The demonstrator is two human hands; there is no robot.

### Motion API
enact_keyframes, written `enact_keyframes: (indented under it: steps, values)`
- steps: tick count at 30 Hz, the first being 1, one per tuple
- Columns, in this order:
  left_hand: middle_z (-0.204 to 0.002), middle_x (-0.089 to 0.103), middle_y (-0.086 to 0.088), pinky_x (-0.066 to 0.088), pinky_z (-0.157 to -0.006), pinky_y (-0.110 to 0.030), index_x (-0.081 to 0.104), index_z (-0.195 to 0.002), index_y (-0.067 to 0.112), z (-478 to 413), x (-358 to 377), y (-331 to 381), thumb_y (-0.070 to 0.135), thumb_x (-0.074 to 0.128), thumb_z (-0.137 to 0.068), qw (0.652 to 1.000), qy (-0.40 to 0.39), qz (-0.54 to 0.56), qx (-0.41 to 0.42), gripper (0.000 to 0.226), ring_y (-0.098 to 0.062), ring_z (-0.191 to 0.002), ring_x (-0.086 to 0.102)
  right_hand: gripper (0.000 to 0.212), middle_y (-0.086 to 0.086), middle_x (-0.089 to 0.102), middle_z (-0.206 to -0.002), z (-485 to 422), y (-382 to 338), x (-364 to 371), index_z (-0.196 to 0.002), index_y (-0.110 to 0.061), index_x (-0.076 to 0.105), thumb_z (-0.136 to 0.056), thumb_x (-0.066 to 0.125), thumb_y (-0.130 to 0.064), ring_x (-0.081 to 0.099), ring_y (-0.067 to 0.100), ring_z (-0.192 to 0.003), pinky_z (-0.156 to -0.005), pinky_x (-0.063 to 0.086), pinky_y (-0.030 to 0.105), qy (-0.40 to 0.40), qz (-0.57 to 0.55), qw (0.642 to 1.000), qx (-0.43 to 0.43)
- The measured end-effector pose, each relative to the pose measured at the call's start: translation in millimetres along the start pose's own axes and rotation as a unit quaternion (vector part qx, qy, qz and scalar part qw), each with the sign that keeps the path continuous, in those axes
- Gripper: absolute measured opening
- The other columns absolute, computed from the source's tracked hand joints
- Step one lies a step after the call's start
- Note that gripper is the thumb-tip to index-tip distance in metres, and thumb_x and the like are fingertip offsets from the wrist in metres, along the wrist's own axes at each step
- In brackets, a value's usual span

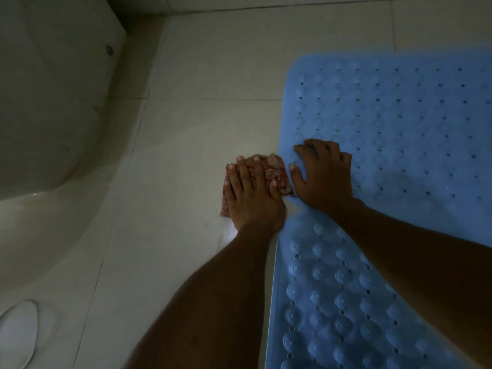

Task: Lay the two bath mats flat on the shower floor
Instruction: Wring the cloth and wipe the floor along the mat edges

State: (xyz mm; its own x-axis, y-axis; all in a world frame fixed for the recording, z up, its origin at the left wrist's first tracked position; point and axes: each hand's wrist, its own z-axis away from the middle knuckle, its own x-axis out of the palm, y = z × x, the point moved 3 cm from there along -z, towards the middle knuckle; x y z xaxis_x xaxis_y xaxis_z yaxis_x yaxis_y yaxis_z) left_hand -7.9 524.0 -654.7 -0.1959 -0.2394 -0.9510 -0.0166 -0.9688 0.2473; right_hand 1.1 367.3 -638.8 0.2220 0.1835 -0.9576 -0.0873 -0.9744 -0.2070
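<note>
A blue rubber bath mat (399,123) with rows of holes and round bumps lies on the pale tiled floor (202,75), filling the right side of the view. My right hand (323,177) presses flat on the mat near its left edge, fingers spread. My left hand (251,194) lies palm down on a crumpled red-and-white patterned cloth (274,170) on the tiles just left of the mat. Only one mat is in view.
A white curved fixture (53,107), a tub or toilet base, fills the left side. A white oval lid (18,328) shows at the lower left corner. The wall's base runs along the top.
</note>
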Motion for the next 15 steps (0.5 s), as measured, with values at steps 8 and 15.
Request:
enact_keyframes:
  steps: [8, 15]
  values:
    - [-0.170, -0.012, -0.007, -0.007, -0.125, -0.044, -0.003, -0.162, 0.027, -61.3, -11.2, 9.9, 0.050, 0.011, -0.096, 0.999, -0.021, -0.007, 0.033, 0.072, -0.028, -0.156, -0.015, 0.061, 0.012, 0.051, -0.145, -65.4, 28.2, 6.2, -0.138, -0.016, 0.052, -0.088, 0.048, -0.050, 0.045, 0.037, -0.133, -0.097, 0.040, 0.049, -0.025, 0.030, 0.999, 0.006]
    - [-0.170, -0.015, -0.005, -0.008, -0.125, -0.045, -0.005, -0.162, 0.027, -118.7, -19.7, 34.1, 0.046, 0.022, -0.105, 0.999, -0.033, -0.014, 0.024, 0.066, -0.027, -0.155, -0.019, 0.055, 0.009, 0.052, -0.140, -101.7, 49.8, 12.2, -0.132, -0.019, 0.054, -0.090, 0.045, -0.054, 0.047, 0.035, -0.124, -0.092, 0.038, 0.046, -0.005, 0.042, 0.999, -0.020]
